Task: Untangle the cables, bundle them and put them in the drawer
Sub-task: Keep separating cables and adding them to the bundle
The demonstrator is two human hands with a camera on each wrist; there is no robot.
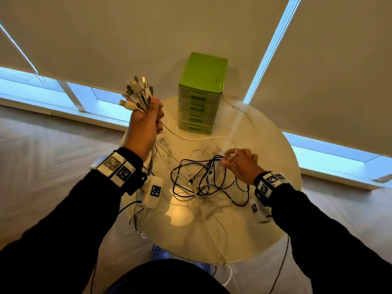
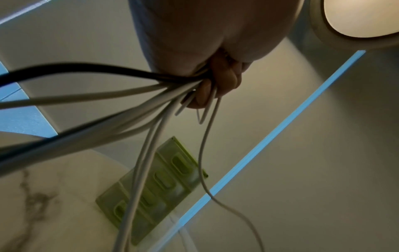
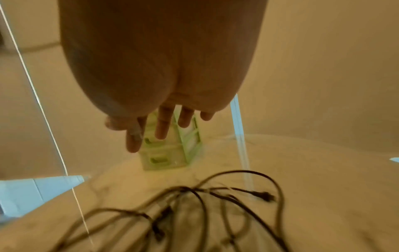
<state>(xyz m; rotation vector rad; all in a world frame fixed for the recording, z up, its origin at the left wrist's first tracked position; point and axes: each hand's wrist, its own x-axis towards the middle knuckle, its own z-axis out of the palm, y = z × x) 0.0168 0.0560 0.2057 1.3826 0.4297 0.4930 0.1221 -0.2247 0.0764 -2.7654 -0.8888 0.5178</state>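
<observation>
- Head view: round marble table [image 1: 244, 234] with a green drawer unit [image 1: 201, 92] upright at its far edge. The unit has a solid green top and translucent drawers with green handle slots, all pushed in.
- Small red mark on the unit's top, near its right edge; too small to read.
- Left hand [image 1: 146, 122] raised left of the unit, fist wrapped tight round a bundle [image 1: 137, 92] of cable ends. Plugs, mostly white and grey USB type, fan out above the fist.
- Cables from the fist hang down past the left wrist and over the table's near-left edge. One white cable [image 1: 191, 137] runs from the fist across the table in front of the unit toward the right hand.
- Left wrist view: fingers [image 2: 224, 80] curled round several white cables and one black; a thin white one drops in front of the unit [image 2: 157, 191].
- Right hand [image 1: 241, 164] low over the table, nearer than the unit and to its right. Thumb and forefinger pinch a white cable; part of it is blurred.
- Right wrist view: the other fingers [image 3: 164, 126] reach out nearly straight, spread, toward the unit [image 3: 172, 153]; frame blurred.
- Black tangle [image 1: 207, 179] lies loose on the table in front of the unit, touching the right fingertips, with white strands threaded through it.
- Both wrists carry bands with black-and-white square code tags; no readable text. Dark sleeves.
- Behind the unit: beige roller blinds [image 1: 127, 39], strips of daylight beneath and between them.
</observation>
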